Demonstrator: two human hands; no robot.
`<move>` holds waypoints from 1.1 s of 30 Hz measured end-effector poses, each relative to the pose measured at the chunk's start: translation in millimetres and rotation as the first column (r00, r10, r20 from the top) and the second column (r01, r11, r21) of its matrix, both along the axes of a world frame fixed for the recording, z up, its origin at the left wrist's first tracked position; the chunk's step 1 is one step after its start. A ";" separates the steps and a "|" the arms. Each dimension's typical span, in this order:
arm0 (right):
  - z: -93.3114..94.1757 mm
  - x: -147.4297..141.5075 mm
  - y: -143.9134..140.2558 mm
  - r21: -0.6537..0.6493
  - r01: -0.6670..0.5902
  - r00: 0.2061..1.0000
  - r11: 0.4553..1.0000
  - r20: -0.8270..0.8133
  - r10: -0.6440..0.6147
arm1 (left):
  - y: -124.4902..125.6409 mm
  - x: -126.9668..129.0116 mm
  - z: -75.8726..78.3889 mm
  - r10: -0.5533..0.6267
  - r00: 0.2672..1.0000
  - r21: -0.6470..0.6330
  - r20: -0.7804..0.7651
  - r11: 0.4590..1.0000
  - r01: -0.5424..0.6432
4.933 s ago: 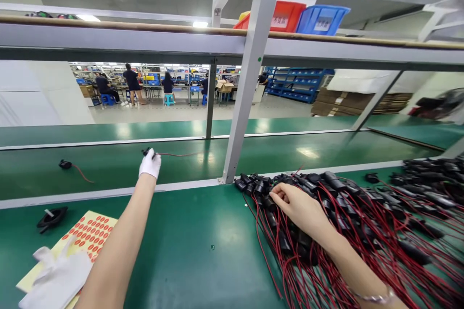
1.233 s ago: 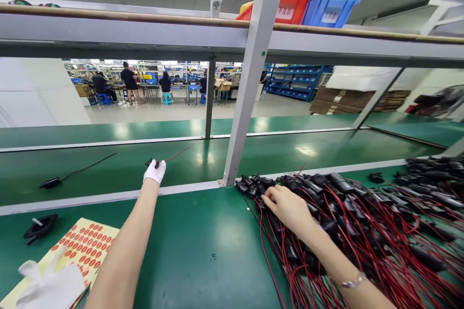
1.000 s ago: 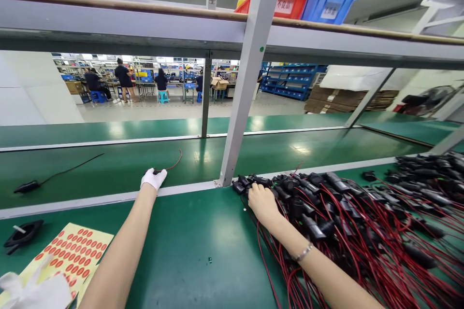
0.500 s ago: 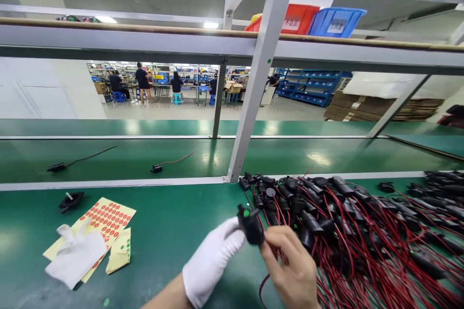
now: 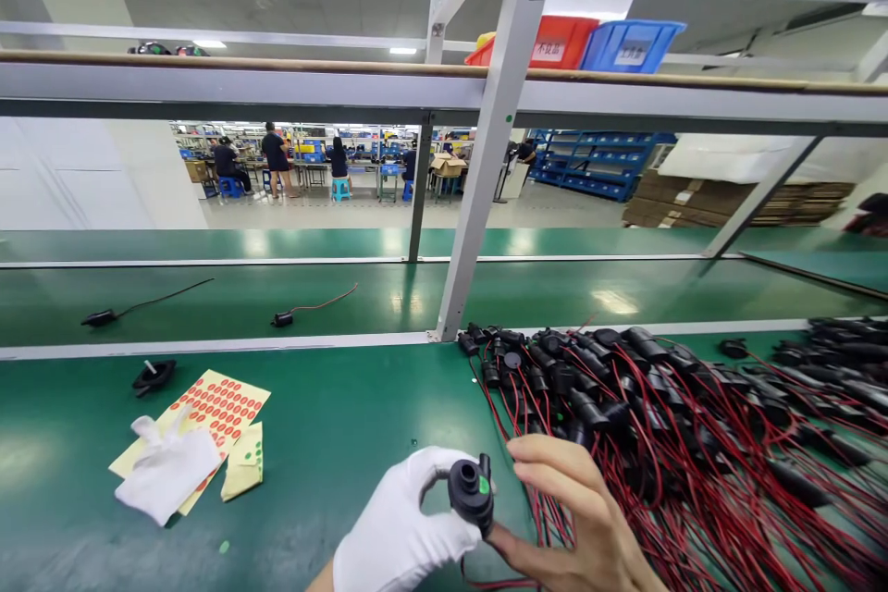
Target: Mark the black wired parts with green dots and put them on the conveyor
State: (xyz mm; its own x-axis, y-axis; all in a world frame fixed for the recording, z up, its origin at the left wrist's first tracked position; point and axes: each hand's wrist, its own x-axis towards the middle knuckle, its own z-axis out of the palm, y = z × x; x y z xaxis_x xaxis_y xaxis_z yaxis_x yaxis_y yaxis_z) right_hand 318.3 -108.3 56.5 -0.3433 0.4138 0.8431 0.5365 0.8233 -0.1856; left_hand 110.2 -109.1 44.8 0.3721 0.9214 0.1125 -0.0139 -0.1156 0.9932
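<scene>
A small black motor pump with a short side nozzle and a green dot sticker is pinched in my left hand, which wears a white glove. Its round open end faces up toward me. My bare right hand is just to the right, fingers stretched apart, with the thumb tip at the pump's lower side. A red and black wire trails beneath the pump. To the right lies a big heap of similar black pumps with red and black wires.
On the left lie a sheet of red oval stickers, a backing piece with green dots, a white glove and a black part with a white stem. Two wired pumps rest behind the rail. A post stands ahead.
The pump has turned so its round end faces me, and it has moved lower. My right hand's fingers have spread away from it. My left hand keeps its hold.
</scene>
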 end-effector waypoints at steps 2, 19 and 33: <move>10.2 2.5 -0.4 0.000 -0.081 0.991 0.997 0.103 0.081 | -0.4 -1.0 3.6 -0.044 0.999 -0.044 -0.007 0.998 0.044; 11.0 -8.6 9.8 -0.507 -0.260 0.965 0.822 -0.142 0.219 | -3.8 9.6 10.2 -0.120 0.961 -0.260 0.250 0.948 0.186; 11.5 -14.1 12.3 -0.822 -0.359 0.923 0.442 -0.382 0.039 | -0.9 23.3 -4.7 0.035 0.786 -0.560 0.618 0.721 0.409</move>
State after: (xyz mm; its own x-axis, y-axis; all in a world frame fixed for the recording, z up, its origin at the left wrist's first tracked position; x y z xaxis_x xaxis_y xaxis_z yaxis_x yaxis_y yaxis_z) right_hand 304.2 -96.1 68.0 -0.3507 0.9249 0.1467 0.1740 0.2183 -0.9602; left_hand 133.5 -109.9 40.1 0.6165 0.7548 -0.2241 -0.5195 0.6038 0.6046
